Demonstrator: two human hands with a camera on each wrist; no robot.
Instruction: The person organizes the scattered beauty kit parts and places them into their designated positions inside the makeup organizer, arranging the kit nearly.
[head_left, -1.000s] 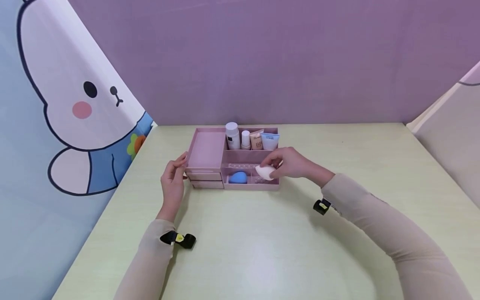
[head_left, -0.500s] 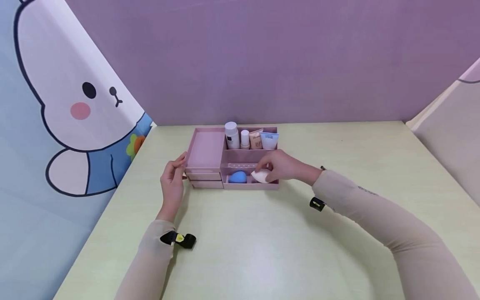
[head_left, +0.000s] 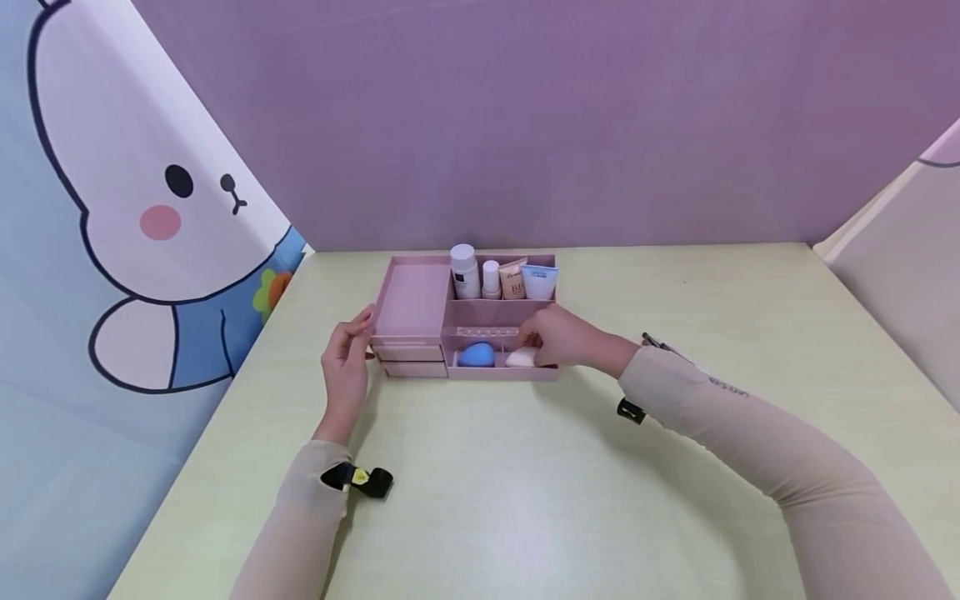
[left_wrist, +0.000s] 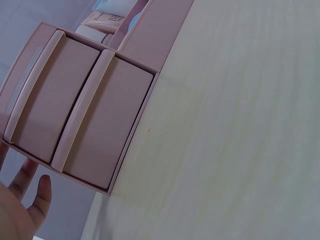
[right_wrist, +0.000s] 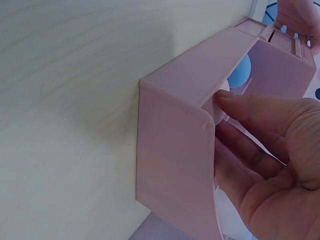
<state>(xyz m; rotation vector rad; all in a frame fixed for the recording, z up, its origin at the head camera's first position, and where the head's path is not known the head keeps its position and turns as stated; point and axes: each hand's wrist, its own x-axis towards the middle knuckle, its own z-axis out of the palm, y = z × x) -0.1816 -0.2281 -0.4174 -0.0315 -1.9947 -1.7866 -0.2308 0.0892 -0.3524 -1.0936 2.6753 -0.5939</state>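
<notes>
A pink desktop organizer stands at the back of the table. My right hand reaches into its front right compartment and pinches a white makeup sponge. In the right wrist view, the thumb and fingers hold the sponge just inside the compartment wall, which hides part of it. A blue makeup sponge lies to its left in the same front row. My left hand rests its fingertips against the organizer's left side; in the left wrist view, its fingers are spread beside the drawers.
In the organizer's back row stand a white bottle, a small white-capped bottle, a beige tube and a light blue tube. Two drawers are closed on the left. A purple backdrop rises behind the table.
My right hand has lowered the white sponge into the front right compartment, moving slightly left and down. My left hand has stayed at the organizer's side.
</notes>
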